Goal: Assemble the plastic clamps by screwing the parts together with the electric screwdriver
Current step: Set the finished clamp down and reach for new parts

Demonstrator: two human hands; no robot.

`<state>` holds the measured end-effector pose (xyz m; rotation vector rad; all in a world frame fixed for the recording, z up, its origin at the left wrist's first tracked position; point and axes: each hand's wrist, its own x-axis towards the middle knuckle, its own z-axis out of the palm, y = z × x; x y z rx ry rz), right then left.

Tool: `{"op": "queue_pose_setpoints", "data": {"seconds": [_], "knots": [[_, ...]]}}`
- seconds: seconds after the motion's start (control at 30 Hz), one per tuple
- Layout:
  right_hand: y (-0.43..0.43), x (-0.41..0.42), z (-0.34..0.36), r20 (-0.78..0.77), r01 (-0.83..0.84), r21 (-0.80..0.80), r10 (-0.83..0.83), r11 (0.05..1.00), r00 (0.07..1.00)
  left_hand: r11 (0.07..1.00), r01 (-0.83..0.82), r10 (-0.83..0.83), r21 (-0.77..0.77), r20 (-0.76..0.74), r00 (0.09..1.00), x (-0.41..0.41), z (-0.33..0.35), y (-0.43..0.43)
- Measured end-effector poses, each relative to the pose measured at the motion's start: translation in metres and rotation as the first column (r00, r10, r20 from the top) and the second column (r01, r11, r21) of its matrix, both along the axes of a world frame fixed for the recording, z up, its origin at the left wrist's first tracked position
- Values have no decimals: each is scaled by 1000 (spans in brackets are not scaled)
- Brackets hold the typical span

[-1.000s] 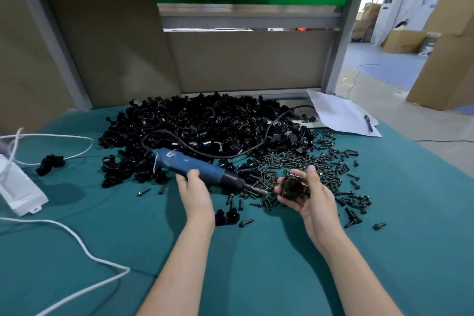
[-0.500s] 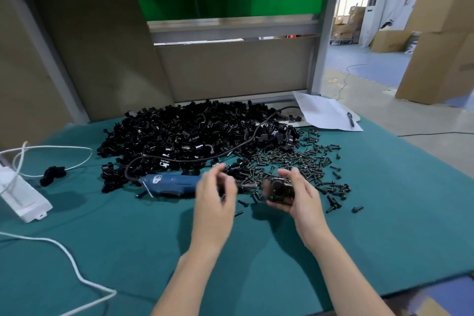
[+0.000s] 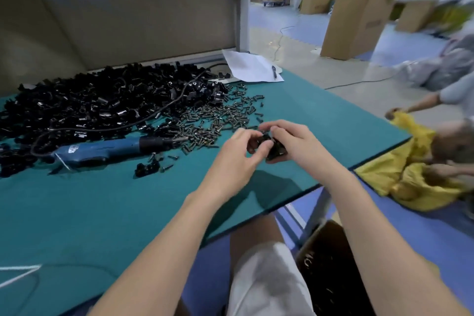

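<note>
Clamp parts (image 3: 272, 147), pinched between the curled fingers of left hand (image 3: 237, 160) and right hand (image 3: 295, 142) over the green mat (image 3: 102, 213), seem mid-fitting; next, one hand must fetch the idle electric screwdriver (image 3: 102, 148).

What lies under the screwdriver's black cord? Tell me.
The cord rests on top of the pile of black clamp parts, crossing it toward the far edge. Whatever lies deeper beneath is hidden.
</note>
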<state>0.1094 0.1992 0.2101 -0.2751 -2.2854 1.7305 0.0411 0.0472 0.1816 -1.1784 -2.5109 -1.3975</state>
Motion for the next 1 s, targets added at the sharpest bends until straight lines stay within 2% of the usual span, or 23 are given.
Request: {"op": "queue_pose_setpoints", "data": {"seconds": [0.17,0.23,0.37,0.43,0.5,0.6,0.73,0.87,1.0], "knots": [[51,58,10,81,176,-7,-175,984,981,993,114,-117,38,86,989,46,3,66],[73,82,8,79,288,82,-295,954,952,985,174,-173,10,149,974,67,5,92],[108,117,-2,48,483,292,-517,826,855,909,381,-334,-170,252,908,95,4,124],[110,122,-6,-4,537,306,-563,786,827,892,415,-372,-177,230,899,98,2,124],[101,117,-10,-59,543,300,-553,784,831,914,388,-364,-120,180,914,91,2,115],[71,90,-13,-120,489,290,-475,823,872,962,269,-267,-33,65,962,62,0,79],[13,34,-20,-149,319,329,-284,889,947,999,-12,7,-38,-134,991,7,-6,0],[-49,-30,-28,-88,107,438,-76,893,993,938,-330,280,-101,-339,898,-35,-20,-100],[-102,-92,-38,-25,6,644,13,765,1000,815,-577,543,-49,-280,792,-58,-30,-158]]}}
